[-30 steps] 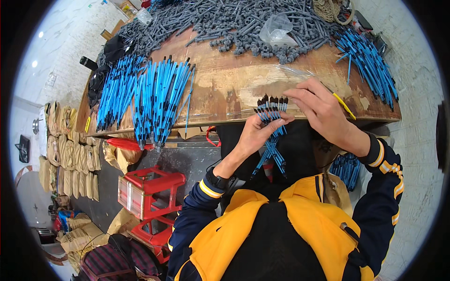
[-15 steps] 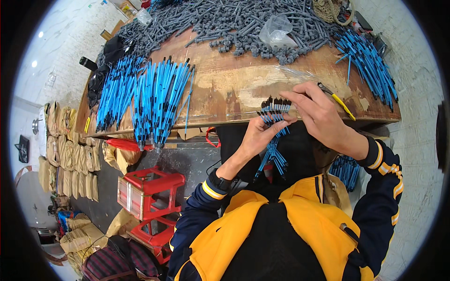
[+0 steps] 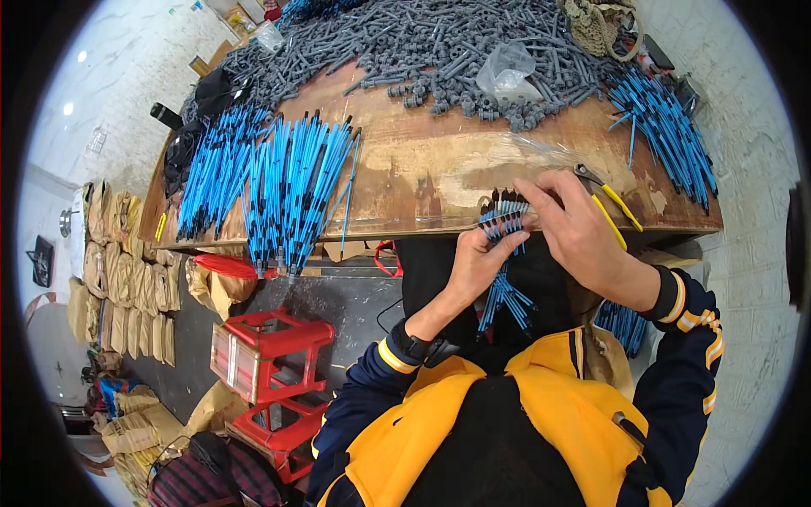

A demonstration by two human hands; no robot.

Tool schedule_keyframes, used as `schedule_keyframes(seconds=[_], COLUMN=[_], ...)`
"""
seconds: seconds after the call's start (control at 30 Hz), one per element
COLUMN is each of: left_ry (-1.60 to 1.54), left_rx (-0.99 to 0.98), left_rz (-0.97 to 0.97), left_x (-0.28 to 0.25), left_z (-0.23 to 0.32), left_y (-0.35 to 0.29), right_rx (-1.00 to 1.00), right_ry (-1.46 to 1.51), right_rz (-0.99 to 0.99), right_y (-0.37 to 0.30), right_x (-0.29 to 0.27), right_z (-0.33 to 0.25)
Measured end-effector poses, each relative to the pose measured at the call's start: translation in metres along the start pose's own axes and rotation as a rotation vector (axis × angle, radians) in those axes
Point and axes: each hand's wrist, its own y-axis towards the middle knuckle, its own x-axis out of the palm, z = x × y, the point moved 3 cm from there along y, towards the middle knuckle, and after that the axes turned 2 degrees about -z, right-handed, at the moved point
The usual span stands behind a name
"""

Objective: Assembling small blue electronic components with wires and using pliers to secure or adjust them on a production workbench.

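Note:
Just in front of the table edge, my left hand (image 3: 475, 262) is closed round a bundle of thin blue rods (image 3: 505, 297). Their black tips stand side by side in a row above my thumb, and the lower ends fan out and cross below the hand. My right hand (image 3: 583, 237) comes in from the right, its thumb and forefinger pinched at the black tip of a rod at the right end of that row. My fingers partly hide what the pinch holds. Pliers (image 3: 621, 203) with yellow handles lie on the table beside my right hand.
The wooden table (image 3: 397, 152) bears a large heap of grey plastic parts (image 3: 405, 59) and a clear plastic bag (image 3: 507, 72). Blue rods lie in piles at left (image 3: 296, 186) and right (image 3: 667, 135). Red stools (image 3: 274, 355) stand on the floor at left, near wrapped brown packages (image 3: 127, 279).
The view has shifted slightly. My right hand has moved a little away from the pliers, so both yellow handles now show. The left hand keeps its grip on the bundle.

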Motion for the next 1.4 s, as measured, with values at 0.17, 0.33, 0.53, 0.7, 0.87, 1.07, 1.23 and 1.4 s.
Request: schedule_keyframes(seconds=[0.17,0.33,0.53,0.7,0.87,1.07,1.23,1.4], left_ry=[-0.005,-0.018,0.025,-0.187,-0.083,-0.127,-0.053,-0.047], left_rx=[-0.001,0.017,0.003,-0.072,-0.055,-0.047,-0.037,-0.033], left_rz=[0.035,-0.007,-0.082,-0.171,-0.232,-0.251,-0.194,-0.204], left_x=[-0.001,-0.006,-0.012,-0.016,-0.015,-0.013,-0.011,-0.011], left_z=[0.000,0.004,0.007,0.020,0.019,0.016,0.016,0.016], left_y=[-0.001,0.001,0.004,0.007,0.009,0.011,0.011,0.009], right_rx=[-0.041,-0.025,0.047,-0.040,0.004,-0.017,-0.059,-0.088], right_ry=[0.017,0.183,0.331,0.230,0.305,0.271,0.205,0.173], right_rz=[0.020,0.005,-0.027,-0.039,-0.068,-0.086,-0.027,-0.052], right_y=[0.003,0.011,0.012,0.015,0.016,0.018,0.017,0.013], right_x=[0.001,0.002,0.005,-0.005,-0.002,-0.006,-0.004,-0.008], right_z=[0.002,0.009,0.013,0.016,0.013,0.014,0.007,0.012])
